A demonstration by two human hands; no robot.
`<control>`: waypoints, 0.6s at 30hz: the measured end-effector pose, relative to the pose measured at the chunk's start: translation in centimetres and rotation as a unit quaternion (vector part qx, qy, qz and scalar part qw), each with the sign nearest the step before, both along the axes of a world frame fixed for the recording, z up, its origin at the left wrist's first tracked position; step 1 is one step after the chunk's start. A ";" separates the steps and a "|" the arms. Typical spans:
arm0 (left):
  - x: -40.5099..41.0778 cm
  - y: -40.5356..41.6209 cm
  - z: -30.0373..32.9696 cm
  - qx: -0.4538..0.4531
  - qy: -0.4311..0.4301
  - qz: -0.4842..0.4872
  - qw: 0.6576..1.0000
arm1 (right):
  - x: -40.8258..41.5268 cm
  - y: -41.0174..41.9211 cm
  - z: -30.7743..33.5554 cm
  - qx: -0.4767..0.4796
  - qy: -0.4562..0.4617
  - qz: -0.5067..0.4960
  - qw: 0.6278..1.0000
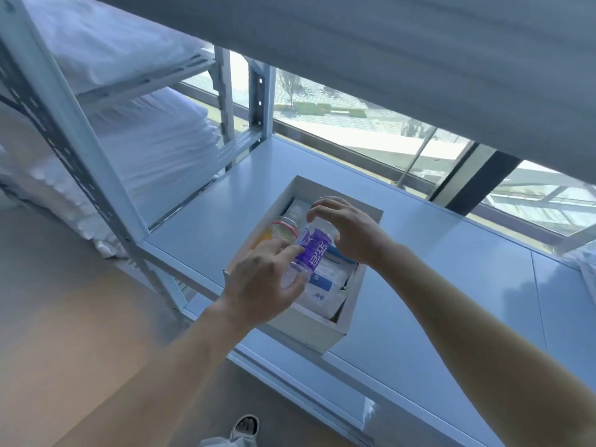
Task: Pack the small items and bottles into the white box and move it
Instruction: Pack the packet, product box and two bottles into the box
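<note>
Purple-labelled and clear, the bottle (310, 250) lies tilted over the white box (325, 330), and we hold it at both ends. Our right hand (346, 229) curls its fingers over the upper end, near the far side of the box; our left hand (263, 285) pinches the lower end, forefinger stretched along the label and thumb underneath.

Beneath the bottle we see white packets with blue print (325, 285) filling the near half of the box, and a second bottle with a red band (283, 229) lying beside a yellow item at the far left corner.

Our box sits on a pale blue shelf (419, 285), near its front edge. Left of it stands a metal rack (80, 130) stacked with folded white linen (154, 156). Behind the shelf runs a window (371, 130), with a grey blind (354, 43) hanging above. Below, by the wooden floor, one sandalled foot (245, 425) shows.
</note>
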State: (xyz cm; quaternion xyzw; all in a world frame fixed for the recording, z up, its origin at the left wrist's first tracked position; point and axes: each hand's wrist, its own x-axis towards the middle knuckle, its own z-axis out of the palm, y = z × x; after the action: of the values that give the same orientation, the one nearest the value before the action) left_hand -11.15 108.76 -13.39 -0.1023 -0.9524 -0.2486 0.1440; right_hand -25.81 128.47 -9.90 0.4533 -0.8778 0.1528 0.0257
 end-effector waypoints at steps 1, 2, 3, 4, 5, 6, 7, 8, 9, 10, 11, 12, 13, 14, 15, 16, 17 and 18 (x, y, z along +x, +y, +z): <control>0.1 0.0 0.0 -0.006 0.001 -0.003 1.000 | -0.3 -0.4 -0.4 0.002 -0.006 0.002 1.000; 0.2 0.0 0.0 -0.012 0.002 -0.005 1.000 | -0.6 -0.7 -0.8 0.003 -0.012 0.004 1.000; 0.3 0.0 0.0 -0.020 0.004 -0.006 1.000 | -0.9 -0.9 -1.2 0.005 -0.016 0.006 1.000; 0.3 0.1 0.0 -0.029 0.003 -0.006 1.000 | -1.0 -1.1 -1.7 0.006 -0.019 0.007 1.000; 0.3 0.1 0.1 -0.041 -0.002 -0.003 0.999 | -1.2 -1.2 -2.1 0.007 -0.022 0.008 1.000; 0.2 0.1 0.1 -0.052 -0.009 0.000 0.999 | -1.3 -1.3 -2.5 0.007 -0.026 0.007 1.000; 0.1 0.2 0.1 -0.061 -0.018 0.004 0.998 | -1.5 -1.2 -2.7 0.007 -0.030 0.005 1.000; -0.1 0.2 0.1 -0.068 -0.026 0.007 0.997 | -1.6 -1.2 -2.8 0.007 -0.034 0.003 0.999; -0.2 0.3 0.1 -0.075 -0.032 0.008 0.997 | -1.7 -1.1 -2.9 0.007 -0.038 0.002 0.999; -0.3 0.4 0.1 -0.079 -0.037 0.009 0.996 | -1.8 -1.1 -3.0 0.008 -0.041 0.001 0.999; -0.3 0.4 0.1 -0.082 -0.040 0.010 0.996 | -1.8 -1.1 -3.0 0.007 -0.044 0.001 0.999; -0.4 0.5 0.2 -0.083 -0.041 0.011 0.996 | -1.7 -1.1 -3.1 0.006 -0.046 0.002 0.999; -0.4 0.5 0.2 -0.082 -0.042 0.012 0.996 | -1.6 -1.1 -3.2 0.004 -0.048 0.002 0.999; -0.4 0.6 0.3 -0.079 -0.040 0.013 0.996 | -1.5 -1.0 -3.2 0.004 -0.049 0.001 0.999; -0.4 0.6 0.3 -0.073 -0.040 0.013 0.996 | -1.5 -0.9 -3.1 0.008 -0.049 -0.003 0.999; -0.3 0.6 0.4 -0.066 -0.041 0.013 0.997 | -1.3 -0.8 -3.1 0.015 -0.049 -0.009 0.999; -0.2 0.6 0.5 -0.061 -0.043 0.011 0.997 | -1.1 -0.6 -3.0 0.023 -0.049 -0.018 0.998; -0.1 0.6 0.5 -0.058 -0.045 0.008 0.997 | -0.9 -0.3 -2.9 0.029 -0.049 -0.027 0.998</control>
State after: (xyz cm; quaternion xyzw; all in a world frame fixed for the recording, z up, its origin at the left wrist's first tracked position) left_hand -11.26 109.32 -12.88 -0.0920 -0.9715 -0.1957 0.0972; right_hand -26.76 128.15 -12.75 0.4220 -0.8940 0.1486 -0.0261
